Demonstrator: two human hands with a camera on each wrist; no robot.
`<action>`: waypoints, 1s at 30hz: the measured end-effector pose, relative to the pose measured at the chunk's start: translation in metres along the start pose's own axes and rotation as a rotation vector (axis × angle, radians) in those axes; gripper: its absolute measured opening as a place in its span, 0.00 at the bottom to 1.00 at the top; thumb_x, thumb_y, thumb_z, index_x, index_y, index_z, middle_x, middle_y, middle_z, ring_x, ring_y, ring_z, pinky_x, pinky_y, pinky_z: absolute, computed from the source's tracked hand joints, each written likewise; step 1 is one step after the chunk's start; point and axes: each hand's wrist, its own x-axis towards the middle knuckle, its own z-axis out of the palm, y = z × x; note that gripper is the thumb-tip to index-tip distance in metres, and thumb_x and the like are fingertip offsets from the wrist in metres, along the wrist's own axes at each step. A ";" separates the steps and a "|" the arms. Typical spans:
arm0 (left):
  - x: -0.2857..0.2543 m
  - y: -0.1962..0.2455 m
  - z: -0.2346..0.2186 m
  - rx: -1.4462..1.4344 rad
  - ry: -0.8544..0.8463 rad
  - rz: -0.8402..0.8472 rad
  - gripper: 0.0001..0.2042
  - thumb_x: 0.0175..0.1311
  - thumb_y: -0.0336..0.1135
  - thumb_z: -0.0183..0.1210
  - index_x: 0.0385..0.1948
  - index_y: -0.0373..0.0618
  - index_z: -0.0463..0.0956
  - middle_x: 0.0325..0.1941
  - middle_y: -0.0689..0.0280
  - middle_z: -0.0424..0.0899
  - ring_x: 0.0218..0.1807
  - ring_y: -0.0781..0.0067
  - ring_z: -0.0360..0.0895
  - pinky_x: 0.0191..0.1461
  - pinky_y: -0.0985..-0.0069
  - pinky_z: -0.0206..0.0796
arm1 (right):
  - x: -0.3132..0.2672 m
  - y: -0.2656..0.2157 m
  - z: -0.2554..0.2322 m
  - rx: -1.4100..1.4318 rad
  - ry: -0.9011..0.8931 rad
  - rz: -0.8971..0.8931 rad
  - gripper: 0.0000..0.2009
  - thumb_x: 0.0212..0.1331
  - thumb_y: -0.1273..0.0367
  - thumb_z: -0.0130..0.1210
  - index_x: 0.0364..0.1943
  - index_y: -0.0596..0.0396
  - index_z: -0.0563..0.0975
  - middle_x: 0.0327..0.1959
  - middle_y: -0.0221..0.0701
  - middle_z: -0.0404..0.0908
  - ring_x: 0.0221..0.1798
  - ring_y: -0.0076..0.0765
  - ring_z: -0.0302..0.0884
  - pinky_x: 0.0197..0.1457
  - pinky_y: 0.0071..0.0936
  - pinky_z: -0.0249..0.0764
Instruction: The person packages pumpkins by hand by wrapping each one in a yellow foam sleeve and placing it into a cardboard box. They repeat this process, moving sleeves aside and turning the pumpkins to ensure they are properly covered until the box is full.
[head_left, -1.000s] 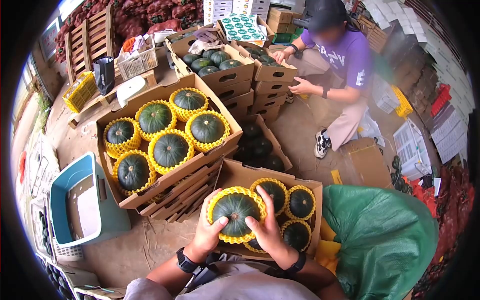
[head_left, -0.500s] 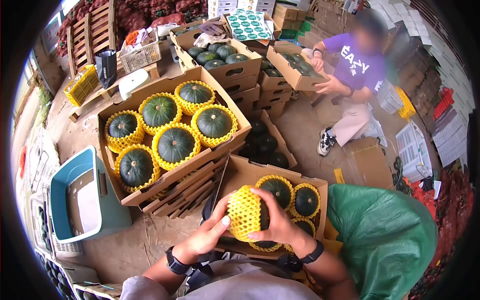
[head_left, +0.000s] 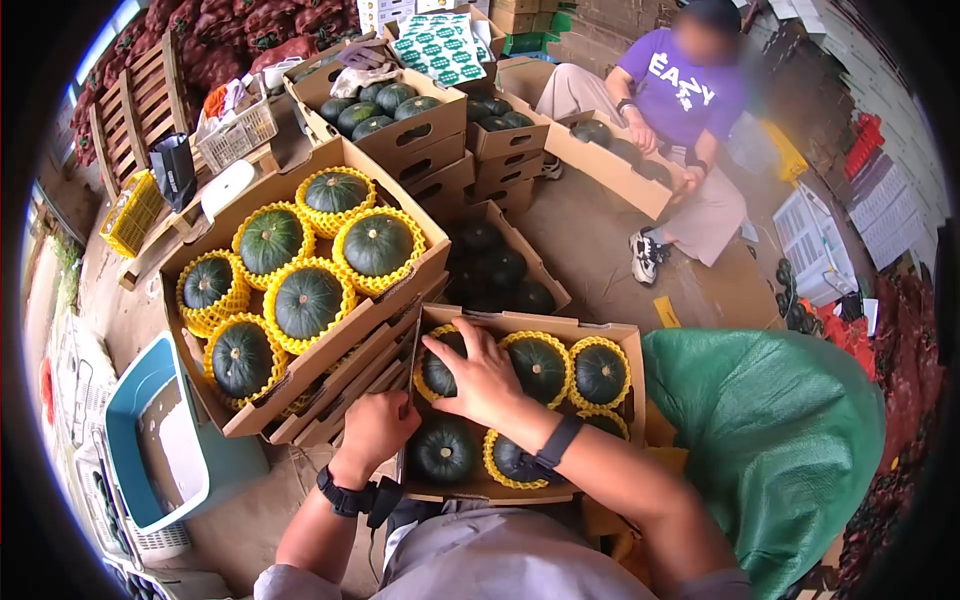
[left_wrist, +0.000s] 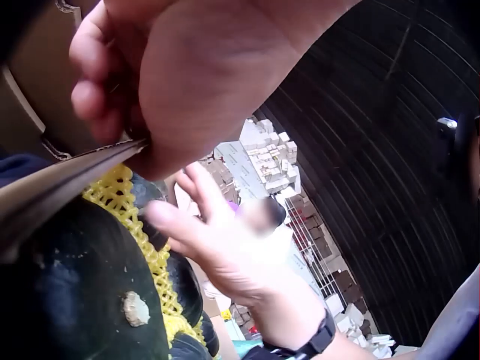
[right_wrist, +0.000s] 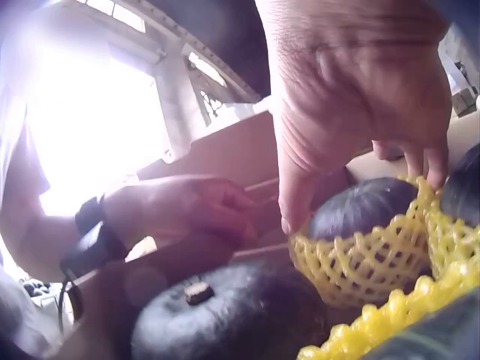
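My right hand (head_left: 480, 377) spans a dark green squash (head_left: 437, 378) in a yellow foam net, at the far left corner of a cardboard box (head_left: 530, 322). In the right wrist view the thumb lies on one side of the netted squash (right_wrist: 364, 210) and the fingers on the other, at the net's rim. My left hand (head_left: 378, 432) grips the box's left wall; in the left wrist view its fingers curl over the cardboard edge (left_wrist: 82, 176). A bare squash (head_left: 442, 450) lies nearest that hand, and several netted squashes (head_left: 535, 370) fill the right side.
A larger stacked box (head_left: 300, 400) of netted squashes stands at left, beside a blue tub (head_left: 135, 440). Behind are boxes of bare squashes (head_left: 400, 135). A seated person (head_left: 680, 100) holds another such box (head_left: 610, 160). A green sack (head_left: 770, 440) bulges at right.
The netted squash has gone from between both hands into the box's far left corner, under my right hand. My left hand has moved to the box wall. The other person has lowered a box.
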 end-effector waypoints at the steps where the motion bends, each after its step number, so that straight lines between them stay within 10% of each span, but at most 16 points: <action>1: -0.001 0.000 0.000 -0.027 -0.003 -0.014 0.07 0.55 0.36 0.56 0.24 0.44 0.75 0.21 0.54 0.80 0.27 0.48 0.79 0.32 0.56 0.72 | -0.012 0.014 -0.007 0.133 0.086 -0.097 0.39 0.42 0.59 0.69 0.64 0.38 0.64 0.68 0.49 0.51 0.66 0.60 0.58 0.67 0.48 0.61; 4: -0.004 -0.011 0.016 -0.016 0.026 -0.044 0.06 0.55 0.33 0.54 0.32 0.43 0.71 0.24 0.51 0.80 0.29 0.44 0.78 0.34 0.52 0.70 | -0.071 0.019 -0.102 0.487 0.042 0.036 0.24 0.55 0.69 0.61 0.58 0.48 0.71 0.60 0.39 0.69 0.62 0.37 0.68 0.61 0.32 0.66; 6: -0.002 -0.011 0.020 -0.133 -0.001 -0.038 0.08 0.56 0.33 0.53 0.35 0.43 0.68 0.25 0.49 0.80 0.31 0.42 0.77 0.36 0.50 0.69 | -0.136 0.061 -0.118 0.633 0.376 0.372 0.10 0.60 0.72 0.54 0.46 0.55 0.75 0.44 0.34 0.78 0.49 0.32 0.76 0.52 0.31 0.72; 11: 0.010 -0.006 0.020 0.012 -0.081 -0.067 0.10 0.57 0.34 0.53 0.38 0.41 0.67 0.27 0.48 0.80 0.34 0.42 0.78 0.40 0.51 0.70 | -0.280 0.130 -0.072 -0.296 -0.053 0.635 0.18 0.50 0.69 0.59 0.47 0.54 0.74 0.41 0.40 0.80 0.46 0.52 0.76 0.49 0.43 0.73; 15: 0.008 0.011 0.004 0.008 -0.148 -0.144 0.20 0.55 0.36 0.58 0.50 0.42 0.68 0.38 0.48 0.80 0.43 0.44 0.77 0.47 0.54 0.69 | -0.294 0.157 -0.046 -0.250 0.135 0.726 0.18 0.50 0.67 0.60 0.46 0.56 0.74 0.39 0.48 0.78 0.43 0.58 0.75 0.47 0.45 0.71; 18: -0.007 0.034 -0.006 -0.025 0.260 0.030 0.26 0.54 0.33 0.61 0.58 0.44 0.66 0.52 0.49 0.74 0.53 0.45 0.72 0.53 0.57 0.68 | -0.269 0.157 -0.076 -0.242 0.482 0.725 0.13 0.52 0.67 0.61 0.40 0.57 0.75 0.33 0.44 0.78 0.39 0.56 0.74 0.43 0.44 0.71; 21: -0.018 0.068 -0.025 -0.357 0.116 0.053 0.29 0.54 0.34 0.62 0.61 0.44 0.65 0.57 0.54 0.71 0.58 0.52 0.70 0.54 0.64 0.69 | -0.238 0.126 -0.111 -0.038 0.849 0.576 0.10 0.55 0.70 0.60 0.36 0.60 0.73 0.33 0.39 0.76 0.36 0.44 0.75 0.42 0.33 0.71; 24: -0.024 0.093 -0.023 -0.694 -0.191 0.301 0.34 0.56 0.46 0.64 0.64 0.42 0.62 0.62 0.55 0.68 0.62 0.59 0.68 0.53 0.68 0.70 | -0.188 0.044 -0.116 0.814 1.149 0.300 0.07 0.58 0.71 0.58 0.34 0.60 0.72 0.35 0.30 0.77 0.38 0.25 0.74 0.43 0.24 0.71; 28: -0.026 0.122 0.010 -0.893 -0.257 0.733 0.18 0.57 0.34 0.64 0.48 0.41 0.75 0.49 0.55 0.78 0.49 0.57 0.77 0.48 0.70 0.71 | -0.158 -0.011 -0.091 0.572 0.565 -0.156 0.11 0.58 0.66 0.59 0.37 0.60 0.74 0.42 0.39 0.77 0.43 0.34 0.76 0.46 0.27 0.72; 30: -0.031 0.125 -0.002 -0.781 -0.118 0.656 0.07 0.57 0.29 0.63 0.35 0.41 0.77 0.35 0.60 0.82 0.34 0.60 0.80 0.39 0.71 0.72 | -0.147 -0.008 -0.084 0.852 0.560 -0.321 0.16 0.60 0.60 0.59 0.40 0.61 0.75 0.41 0.42 0.77 0.44 0.39 0.77 0.46 0.29 0.72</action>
